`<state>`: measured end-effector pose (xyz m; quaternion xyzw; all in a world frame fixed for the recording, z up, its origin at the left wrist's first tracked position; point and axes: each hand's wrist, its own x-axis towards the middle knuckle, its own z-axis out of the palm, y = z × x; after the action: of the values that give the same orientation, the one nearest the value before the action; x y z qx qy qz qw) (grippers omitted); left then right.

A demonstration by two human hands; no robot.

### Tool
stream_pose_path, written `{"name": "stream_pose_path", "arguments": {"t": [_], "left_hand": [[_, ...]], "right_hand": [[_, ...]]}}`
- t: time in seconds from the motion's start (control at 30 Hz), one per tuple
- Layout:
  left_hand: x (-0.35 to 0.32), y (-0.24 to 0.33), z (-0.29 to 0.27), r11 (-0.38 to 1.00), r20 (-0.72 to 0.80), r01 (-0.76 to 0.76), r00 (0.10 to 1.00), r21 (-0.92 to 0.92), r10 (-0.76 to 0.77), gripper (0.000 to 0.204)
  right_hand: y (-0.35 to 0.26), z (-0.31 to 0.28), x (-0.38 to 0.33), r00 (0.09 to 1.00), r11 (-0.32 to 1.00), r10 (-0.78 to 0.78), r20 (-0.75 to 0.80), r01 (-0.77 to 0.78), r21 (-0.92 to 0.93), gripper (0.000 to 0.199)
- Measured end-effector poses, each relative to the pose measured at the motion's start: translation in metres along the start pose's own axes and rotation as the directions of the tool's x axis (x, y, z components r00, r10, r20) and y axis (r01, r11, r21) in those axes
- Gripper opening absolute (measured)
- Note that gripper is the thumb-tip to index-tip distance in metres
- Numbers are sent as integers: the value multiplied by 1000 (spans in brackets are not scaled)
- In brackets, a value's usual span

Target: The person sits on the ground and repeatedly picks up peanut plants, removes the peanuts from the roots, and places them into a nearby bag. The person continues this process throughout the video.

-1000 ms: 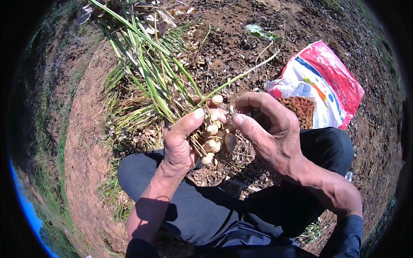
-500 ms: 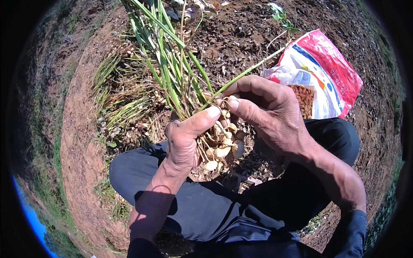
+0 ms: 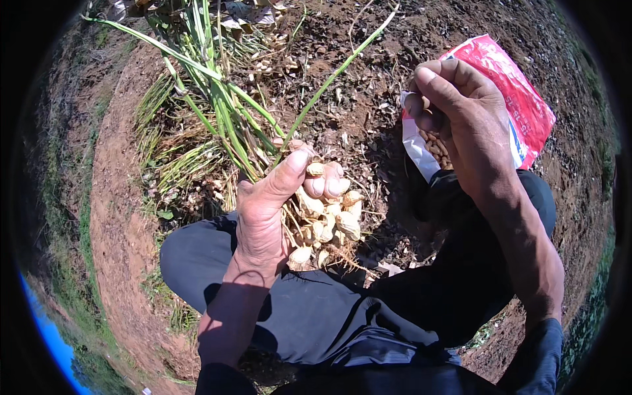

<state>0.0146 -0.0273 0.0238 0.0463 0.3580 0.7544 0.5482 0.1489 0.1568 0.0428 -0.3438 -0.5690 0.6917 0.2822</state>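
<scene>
My left hand [image 3: 273, 204] grips the base of an uprooted plant [image 3: 224, 112] with long green stems. A cluster of pale peanut pods [image 3: 329, 220] hangs from its roots below my fingers, above my lap. My right hand [image 3: 457, 108] is closed with its fingers curled, held over the open mouth of a red and white plastic bag [image 3: 520, 99]. Several tan pods [image 3: 436, 148] lie inside the bag. Whether the right hand holds a pod I cannot tell.
I sit on bare reddish-brown soil [image 3: 125, 230] in dark trousers [image 3: 316, 309]. More green stems and dry leaf litter [image 3: 197, 39] lie ahead on the left. Grass edges the left side.
My right hand has left the pod cluster and moved up and right to the bag's mouth. My left hand keeps its hold on the plant.
</scene>
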Motion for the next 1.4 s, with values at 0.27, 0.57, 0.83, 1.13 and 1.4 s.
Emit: {"name": "stream_pose_path", "arguments": {"t": [0.27,0.57,0.83,1.13,1.4], "left_hand": [[15,10,-4,999,-213,47,976,-8,-48,27],[17,-1,-3,969,-208,77,978,236,-27,24],[16,-8,-2,794,-233,-36,947,607,221,48],[14,-10,15,709,-125,-136,945,692,303,29],[24,2,-11,304,-117,-71,821,950,558,29]], "right_hand": [[0,18,-37,838,930,367,403,-321,-179,15],[37,35,-58,919,947,-111,378,214,-241,30],[14,24,-53,759,919,350,548,-165,-358,28],[-11,15,-42,609,880,474,636,-299,-369,29],[-8,6,-56,708,854,505,495,-328,-403,20]]}}
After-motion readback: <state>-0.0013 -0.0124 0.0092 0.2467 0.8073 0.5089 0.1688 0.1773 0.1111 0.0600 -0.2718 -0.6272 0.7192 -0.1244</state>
